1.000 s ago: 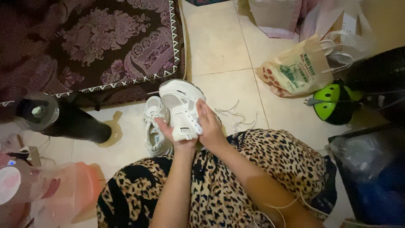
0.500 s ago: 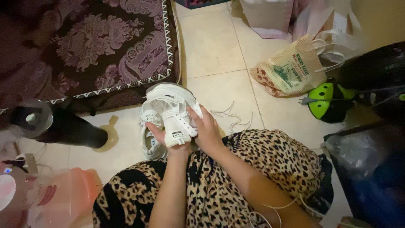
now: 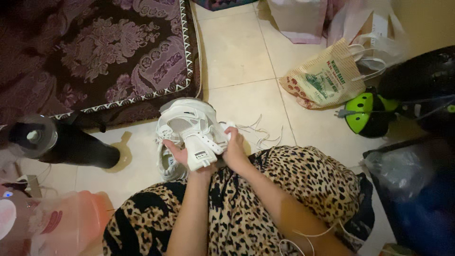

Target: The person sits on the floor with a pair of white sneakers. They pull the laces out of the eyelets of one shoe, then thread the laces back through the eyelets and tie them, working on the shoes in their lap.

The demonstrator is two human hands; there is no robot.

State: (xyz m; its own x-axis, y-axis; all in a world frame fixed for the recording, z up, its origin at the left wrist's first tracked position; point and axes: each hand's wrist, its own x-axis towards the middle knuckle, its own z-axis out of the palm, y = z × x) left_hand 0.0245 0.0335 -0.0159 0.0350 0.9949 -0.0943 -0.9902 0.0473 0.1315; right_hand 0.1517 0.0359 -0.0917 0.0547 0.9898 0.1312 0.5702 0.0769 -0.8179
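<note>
Pale floor tiles are filling the middle of the frame, with a patterned purple rug [image 3: 109, 52] at upper left. Since a moment ago the white sneaker [image 3: 192, 128] has been tipped further over, its tongue now facing the person. The left hand [image 3: 182, 156] is cupping it from below, fingers curled around it; the right hand [image 3: 235, 149] is pinching the lace [image 3: 258, 132] at its side. A second sneaker [image 3: 167, 163] is lying underneath. A black bottle [image 3: 71, 149] is lying at left, a paper bag [image 3: 324, 78] at upper right

The white sneaker [image 3: 192, 130] has matt mesh panels and smooth synthetic parts. The purple patterned carpet [image 3: 104, 52] looks like woven cloth. The beige floor tiles [image 3: 237, 52] are smooth and slightly glossy. The printed bag [image 3: 324, 78] is paper.
</note>
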